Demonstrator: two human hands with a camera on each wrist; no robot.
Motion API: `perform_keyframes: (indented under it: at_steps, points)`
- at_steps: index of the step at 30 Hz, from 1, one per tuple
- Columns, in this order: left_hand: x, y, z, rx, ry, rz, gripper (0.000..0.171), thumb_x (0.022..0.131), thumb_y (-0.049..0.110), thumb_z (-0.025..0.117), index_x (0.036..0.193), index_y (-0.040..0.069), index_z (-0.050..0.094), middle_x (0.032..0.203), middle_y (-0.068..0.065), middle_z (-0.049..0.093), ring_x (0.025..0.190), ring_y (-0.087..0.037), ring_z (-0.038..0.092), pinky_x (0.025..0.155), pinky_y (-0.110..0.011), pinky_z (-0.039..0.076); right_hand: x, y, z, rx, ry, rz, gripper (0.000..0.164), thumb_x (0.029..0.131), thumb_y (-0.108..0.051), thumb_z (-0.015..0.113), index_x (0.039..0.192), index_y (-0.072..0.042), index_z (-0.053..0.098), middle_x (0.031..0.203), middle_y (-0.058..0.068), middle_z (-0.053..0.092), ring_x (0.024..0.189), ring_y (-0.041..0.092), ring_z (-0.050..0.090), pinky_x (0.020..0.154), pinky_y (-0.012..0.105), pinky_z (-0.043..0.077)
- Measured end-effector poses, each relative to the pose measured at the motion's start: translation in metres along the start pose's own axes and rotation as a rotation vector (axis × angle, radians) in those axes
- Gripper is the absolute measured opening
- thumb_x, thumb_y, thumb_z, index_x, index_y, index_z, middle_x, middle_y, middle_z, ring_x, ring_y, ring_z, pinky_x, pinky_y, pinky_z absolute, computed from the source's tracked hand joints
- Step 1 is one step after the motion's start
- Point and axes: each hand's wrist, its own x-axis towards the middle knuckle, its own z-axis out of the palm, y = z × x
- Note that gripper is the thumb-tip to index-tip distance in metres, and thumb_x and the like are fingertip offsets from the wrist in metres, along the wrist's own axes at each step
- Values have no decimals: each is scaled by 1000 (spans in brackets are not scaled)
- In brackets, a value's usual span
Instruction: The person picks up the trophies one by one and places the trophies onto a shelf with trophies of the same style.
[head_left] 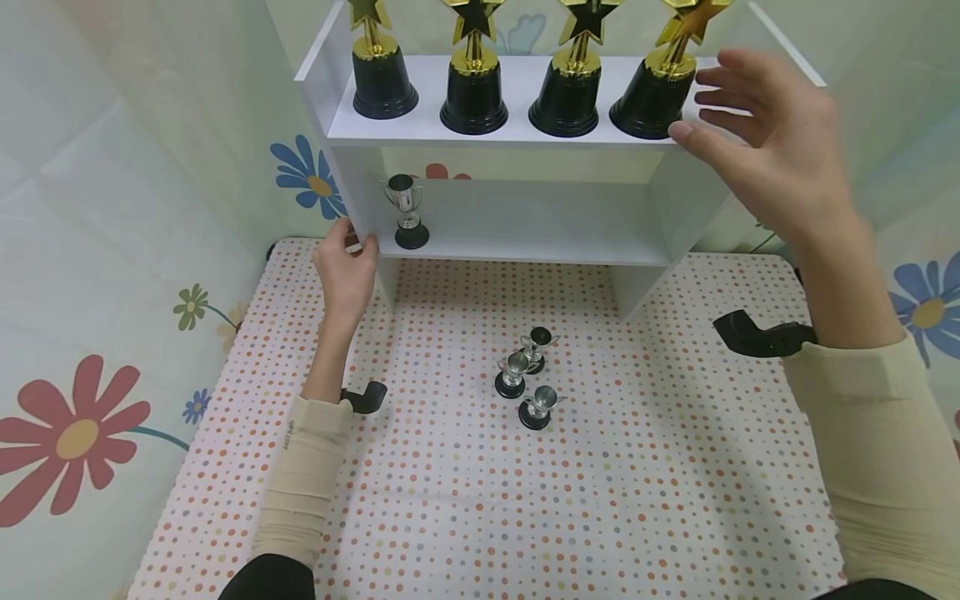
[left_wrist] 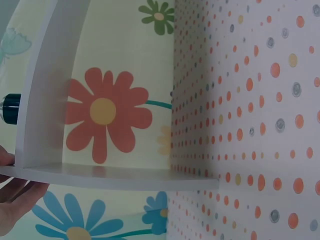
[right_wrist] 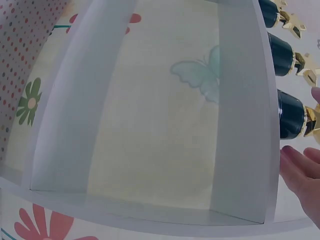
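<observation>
Rightmost trophy (head_left: 649,98) perhaps touches the right hand (head_left: 772,137), thumb and fingers apart; left hand (head_left: 347,271) pinches the shelf (head_left: 540,221).

we see long cream sleeves on both arms. the left sleeve (head_left: 296,479), inward from the left edge of the table (head_left: 465,517), gathers into close creases and carries small dark lettering near its cuff, too small for us to read. the right sleeve (head_left: 873,450), by the table's right edge, looks smoother, with a broad turned cuff. from each cuff, the left hand (head_left: 347,271) and right hand (head_left: 780,150) come out bare. at the wrists we find a short black bent piece (head_left: 365,398) and a longer black curved piece (head_left: 761,337) with a flared tip.
</observation>
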Motion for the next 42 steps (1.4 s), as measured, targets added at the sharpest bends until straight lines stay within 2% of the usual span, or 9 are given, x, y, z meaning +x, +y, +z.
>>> perform_keyframes:
  at_steps: [9, 14, 19, 24, 26, 33, 37, 40, 42]
  points:
    - [0, 0, 0, -18, 5, -2, 31, 92, 7, 59, 123, 2, 63, 121, -14, 67, 105, -25, 67, 85, -38, 59, -26, -1, 9, 95, 170, -188, 51, 86, -7, 70, 135, -14, 55, 132, 5, 61, 119, 12, 59, 105, 20, 45]
    - [0, 0, -1, -18, -1, -9, 32, 93, 8, 59, 124, 3, 62, 121, -13, 67, 105, -23, 67, 85, -34, 59, -44, 0, 19, 213, 217, -290, 42, 85, 3, 67, 126, -3, 61, 122, 10, 66, 111, 17, 64, 100, 22, 50]
    - [0, 0, -1, -18, 1, -1, 32, 93, 7, 59, 124, 3, 62, 122, -13, 67, 106, -23, 67, 86, -32, 59, -56, 11, 30, 373, 124, -379, 39, 82, 13, 65, 121, 10, 61, 118, 19, 66, 107, 23, 65, 98, 24, 51]
    - [0, 0, -1, -14, 2, 6, 31, 93, 7, 58, 124, 2, 62, 121, -14, 67, 106, -24, 67, 86, -34, 59, -67, 28, 38, 335, 8, -350, 43, 81, 15, 65, 123, 9, 60, 121, 18, 66, 110, 20, 64, 100, 22, 50]
    - [0, 0, 0, -13, 1, 3, 31, 93, 7, 58, 124, 2, 62, 121, -14, 67, 106, -24, 66, 86, -34, 59, -72, 33, 41, 313, -17, -332, 44, 80, 16, 66, 123, 7, 61, 121, 17, 66, 111, 20, 64, 101, 21, 49]
    - [1, 0, 1, -7, -6, -18, 32, 93, 8, 59, 124, 2, 62, 121, -13, 67, 106, -23, 67, 87, -33, 59, -86, 49, 58, 345, -93, -342, 42, 78, 21, 64, 118, 11, 61, 115, 24, 65, 109, 20, 64, 101, 26, 50]
    - [0, 1, 1, -3, -9, -17, 31, 93, 8, 59, 124, 2, 62, 120, -14, 67, 105, -24, 67, 87, -35, 59, -95, 70, 76, 336, -135, -316, 45, 76, 22, 66, 118, 7, 63, 114, 22, 66, 108, 16, 64, 99, 25, 50]
    - [0, 1, 1, -6, -6, -12, 31, 93, 8, 58, 123, 1, 62, 120, -15, 67, 105, -25, 66, 87, -36, 59, -102, 90, 94, 269, -183, -250, 43, 80, 11, 70, 121, -3, 64, 117, 13, 67, 108, 14, 63, 100, 21, 49]
    - [0, 0, 1, -2, 1, -11, 29, 93, 7, 58, 121, 0, 63, 118, -16, 67, 104, -25, 66, 86, -37, 59, -107, 101, 108, 182, -238, -194, 40, 85, -3, 72, 123, -11, 64, 119, 8, 67, 110, 14, 62, 101, 22, 48]
